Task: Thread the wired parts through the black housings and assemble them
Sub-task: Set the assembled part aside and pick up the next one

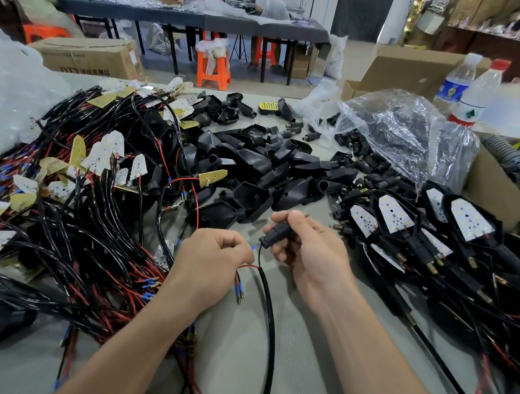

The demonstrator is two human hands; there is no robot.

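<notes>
My right hand (308, 254) grips a small black tubular housing (276, 235) just above the table. My left hand (214, 261) pinches the thin wires (249, 268) of a black sheathed cable (270, 320), with a blue-tipped wire end right at the housing's mouth. Two more blue and brass terminals dangle under my left hand. A heap of wired LED boards (101, 155) lies to the left. Loose black housings (254, 165) are piled in the middle. Assembled lamps (465, 229) lie at the right.
A clear plastic bag (405, 130) of small black parts sits at the back right beside two water bottles (472, 88) and a cardboard box (493, 188). Beyond the table stand an orange stool (214, 67), boxes, another work table and people.
</notes>
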